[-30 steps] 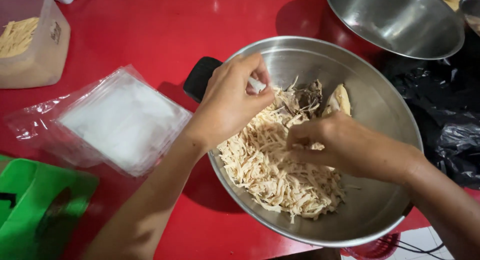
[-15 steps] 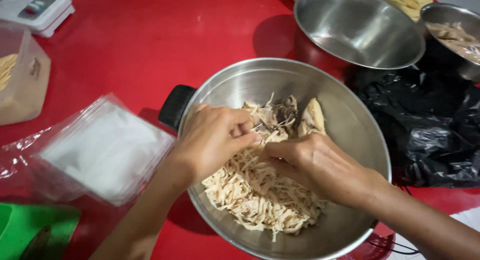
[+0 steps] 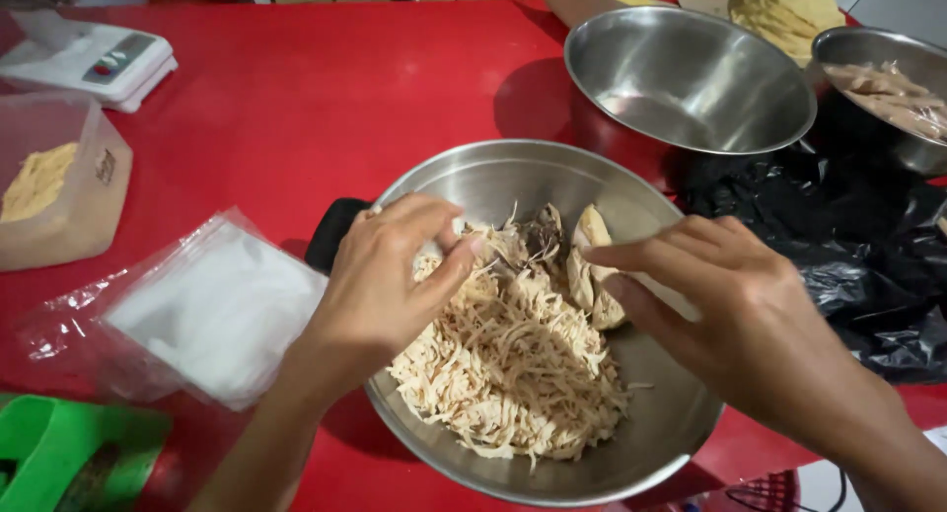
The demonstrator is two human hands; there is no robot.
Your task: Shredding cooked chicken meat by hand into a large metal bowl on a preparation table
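A large steel bowl [image 3: 493, 182] on the red table holds a heap of pale shredded meat [image 3: 503, 364] with whole pieces at its far side. My left hand [image 3: 390, 280] reaches in from the left and pinches a small light scrap between thumb and fingers above the shreds. My right hand [image 3: 715, 295] comes from the right, fingers curled onto a whole pale piece [image 3: 592, 265] next to the shreds.
An empty steel bowl [image 3: 691, 78] and another bowl with meat [image 3: 888, 93] stand at the back right over a black plastic bag [image 3: 868, 246]. Clear plastic bags [image 3: 197, 310], a plastic tub [image 3: 59, 191], a white scale [image 3: 94, 63] and a green item [image 3: 59, 453] lie left.
The view has tilted up and drawn closer. My two hands were together over the shreds; the right hand has drawn back to the right while the left keeps its pinch.
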